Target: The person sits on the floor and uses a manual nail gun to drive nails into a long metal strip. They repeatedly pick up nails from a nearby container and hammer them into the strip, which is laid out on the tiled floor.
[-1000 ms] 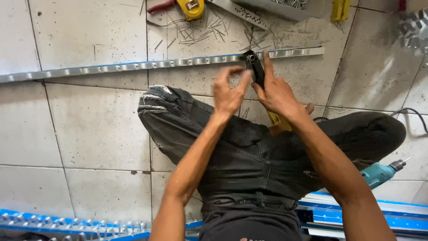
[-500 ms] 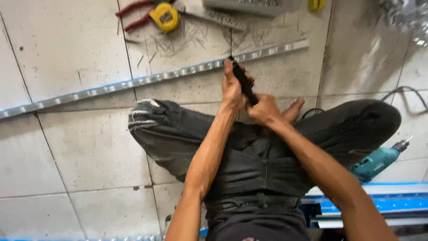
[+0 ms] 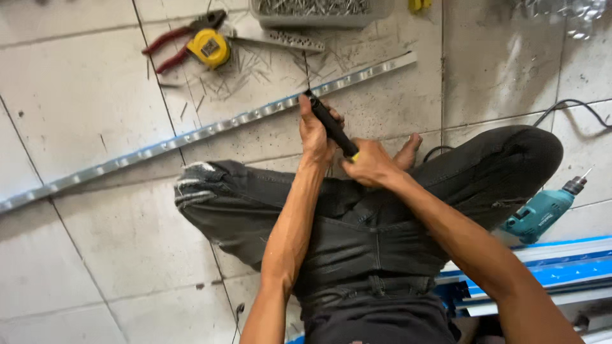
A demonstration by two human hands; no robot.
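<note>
I sit cross-legged on a tiled floor in dark trousers. Both hands grip a black-handled hand tool point(image 3: 331, 127) with a yellow mark near its lower end. My left hand point(image 3: 314, 132) wraps the upper part of the handle, and my right hand point(image 3: 371, 167) holds the lower end. The tool's tip rests on a long perforated metal strip point(image 3: 210, 127) that runs diagonally across the floor. A thin pin point(image 3: 306, 75) sticks up from the tip.
Beyond the strip lie a yellow tape measure point(image 3: 210, 46), red-handled pliers point(image 3: 171, 43), scattered thin pins point(image 3: 252, 69) and a tray of pins point(image 3: 319, 9). A teal power drill point(image 3: 542, 213) and blue-filmed metal profiles point(image 3: 548, 267) lie at right, by a dark cable point(image 3: 574, 107).
The view has swung, so the strip now runs more steeply. Both hands keep hold of the tool, which has tilted, with my right hand now lower on the handle.
</note>
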